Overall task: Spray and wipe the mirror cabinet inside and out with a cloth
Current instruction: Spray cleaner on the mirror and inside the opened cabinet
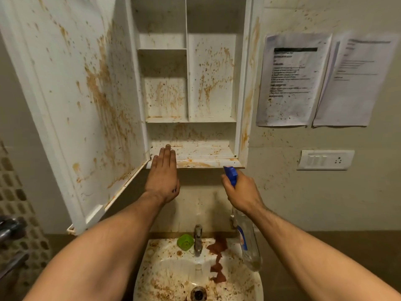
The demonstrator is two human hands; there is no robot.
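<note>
The white mirror cabinet (244, 83) hangs on the wall with its door (71, 101) swung open to the left. Brown stains cover the door's inner face, the shelves and the back panels. My left hand (163, 177) is flat, fingers together and extended, with fingertips over the front lip of the bottom shelf, holding nothing. My right hand (242, 193) grips a clear spray bottle (247, 242) with a blue trigger head (230, 173), its nozzle just below the cabinet's lower right edge. A reddish-brown cloth (219, 255) lies draped on the basin rim beside the tap.
Below the cabinet is a stained white basin (152, 276) with a metal tap (198, 238) and a green round object (185, 241). Two printed sheets (293, 81) hang on the spattered wall at right, above a switch plate (325, 160). Metal fittings (10, 231) are at far left.
</note>
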